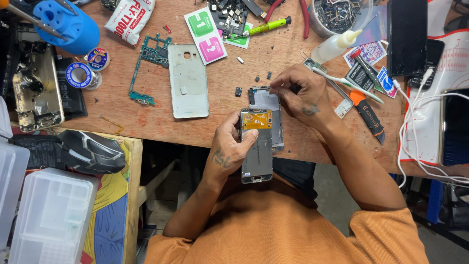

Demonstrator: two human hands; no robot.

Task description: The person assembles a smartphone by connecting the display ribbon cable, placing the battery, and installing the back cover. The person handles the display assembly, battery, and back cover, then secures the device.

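Desk (161,124) cluttered: white back cover (188,80), circuit board (149,61), toothbrush (348,82). Left hand (229,146) grips phone screen assy (257,146) over desk edge; right hand (300,93) pinched shut on small tool at phone frame (266,100).

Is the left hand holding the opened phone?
Yes, the left hand grips the opened phone upright, thumb across its front.

back cover (188,80) left of frame (266,100) — circuit board (149,68) beyond
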